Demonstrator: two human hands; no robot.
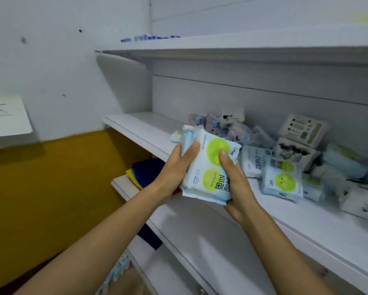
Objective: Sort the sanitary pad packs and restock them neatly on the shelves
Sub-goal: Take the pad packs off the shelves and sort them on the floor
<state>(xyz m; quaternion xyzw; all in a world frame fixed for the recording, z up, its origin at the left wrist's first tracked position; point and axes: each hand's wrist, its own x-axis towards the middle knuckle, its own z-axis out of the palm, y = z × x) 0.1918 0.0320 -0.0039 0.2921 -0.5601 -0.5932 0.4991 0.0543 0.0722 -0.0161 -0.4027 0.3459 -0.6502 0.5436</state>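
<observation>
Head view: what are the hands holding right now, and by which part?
A light-blue pad pack with green circles. The left hand grips its left edge; the right hand grips its right edge, thumb on the upper circle.

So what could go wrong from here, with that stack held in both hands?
1. The left hand and right hand squeeze a stack of packs; the rear ones, barely covered, might slip out.
2. The jumbled pile on the shelf lies near its front edge; a nudge could topple the green-dot pack.
</observation>
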